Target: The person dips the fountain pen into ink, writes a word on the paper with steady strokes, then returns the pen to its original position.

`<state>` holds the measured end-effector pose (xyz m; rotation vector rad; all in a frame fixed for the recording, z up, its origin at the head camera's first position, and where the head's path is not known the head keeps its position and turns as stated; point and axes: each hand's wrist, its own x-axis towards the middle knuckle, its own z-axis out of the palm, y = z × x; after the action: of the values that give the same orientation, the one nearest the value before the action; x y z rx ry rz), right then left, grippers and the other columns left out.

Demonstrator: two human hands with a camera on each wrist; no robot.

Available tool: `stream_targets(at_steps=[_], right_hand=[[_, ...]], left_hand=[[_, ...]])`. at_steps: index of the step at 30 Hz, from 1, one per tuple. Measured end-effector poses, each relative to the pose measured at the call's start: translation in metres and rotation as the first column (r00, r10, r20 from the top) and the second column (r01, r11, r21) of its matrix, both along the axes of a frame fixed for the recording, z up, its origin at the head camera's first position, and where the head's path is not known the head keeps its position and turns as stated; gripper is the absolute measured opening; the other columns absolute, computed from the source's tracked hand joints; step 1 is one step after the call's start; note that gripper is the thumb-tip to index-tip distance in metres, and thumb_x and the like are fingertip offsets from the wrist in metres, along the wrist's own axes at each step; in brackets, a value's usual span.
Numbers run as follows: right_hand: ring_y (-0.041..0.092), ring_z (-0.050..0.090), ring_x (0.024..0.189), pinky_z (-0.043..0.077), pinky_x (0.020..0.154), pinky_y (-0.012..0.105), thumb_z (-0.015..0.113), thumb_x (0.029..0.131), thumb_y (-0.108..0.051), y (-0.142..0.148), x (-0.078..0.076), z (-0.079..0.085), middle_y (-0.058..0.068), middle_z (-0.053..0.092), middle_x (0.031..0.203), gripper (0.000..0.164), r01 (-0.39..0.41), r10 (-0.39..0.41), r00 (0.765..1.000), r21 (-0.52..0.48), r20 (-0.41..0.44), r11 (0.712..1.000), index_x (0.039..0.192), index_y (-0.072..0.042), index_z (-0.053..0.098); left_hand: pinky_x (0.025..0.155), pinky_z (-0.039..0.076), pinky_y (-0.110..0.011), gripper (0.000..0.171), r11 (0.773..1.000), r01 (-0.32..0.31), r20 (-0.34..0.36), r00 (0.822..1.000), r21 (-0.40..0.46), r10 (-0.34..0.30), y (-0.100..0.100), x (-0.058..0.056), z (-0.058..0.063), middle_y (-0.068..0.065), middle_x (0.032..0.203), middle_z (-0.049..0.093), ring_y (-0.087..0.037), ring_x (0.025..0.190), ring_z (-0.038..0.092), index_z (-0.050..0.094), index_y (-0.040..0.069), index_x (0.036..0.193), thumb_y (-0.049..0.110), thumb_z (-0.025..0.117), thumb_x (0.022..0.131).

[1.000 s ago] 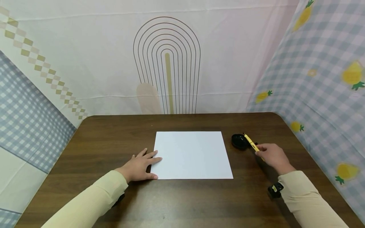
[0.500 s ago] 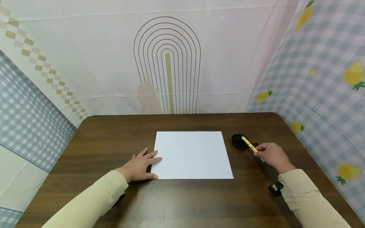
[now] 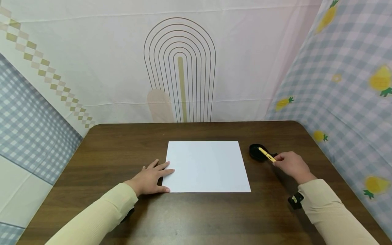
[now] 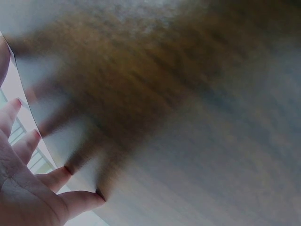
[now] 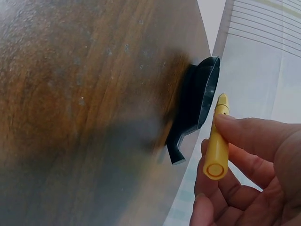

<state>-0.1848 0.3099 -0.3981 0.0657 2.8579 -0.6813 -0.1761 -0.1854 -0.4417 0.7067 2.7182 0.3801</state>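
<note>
Spread across the left edge of a white paper sheet (image 3: 208,166), the left hand (image 3: 150,178) rests with straight fingers, partly on the sheet and partly on the table. In the left wrist view its fingertips (image 4: 56,176) touch down along the paper's border. At the right, the right hand (image 3: 292,166) pinches a yellow pen (image 3: 266,154) between thumb and fingers. The pen's far end lies over a black round shallow dish with a short handle (image 3: 255,156). In the right wrist view, the pen (image 5: 217,150) appears apart from the dish (image 5: 197,99).
A dark brown wooden table (image 3: 202,217) carries everything. White patterned cloth (image 3: 107,61) hangs behind it, and blue checked cloth with pineapples (image 3: 346,112) closes off the right side. A black wrist device (image 3: 295,200) sits at the right cuff.
The pen has turned in the right hand: its far end has swung slightly left and nearer, over the dish, and less of its near end shows. The left hand and paper stay still.
</note>
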Motion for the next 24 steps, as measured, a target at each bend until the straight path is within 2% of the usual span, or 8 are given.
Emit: stream_targets(at_steps=[24], right_hand=[[0.024, 0.054, 0.078, 0.044, 0.064, 0.035, 0.057, 0.096, -0.021, -0.002, -0.010, 0.004, 0.019, 0.066, 0.100, 0.033, -0.017, 0.017, 1.000, -0.010, 0.009, 1.000, 0.110, 0.006, 0.068]], left_hand=[[0.099, 0.019, -0.076, 0.073, 1.000, 0.000, 0.009, 1.000, 0.002, 0.000, -0.001, 0.001, 0.002, -0.005, 0.157, 0.028, -0.045, 0.144, 0.013, 0.047, 0.025, 0.145, 0.054, 0.070, 0.082]])
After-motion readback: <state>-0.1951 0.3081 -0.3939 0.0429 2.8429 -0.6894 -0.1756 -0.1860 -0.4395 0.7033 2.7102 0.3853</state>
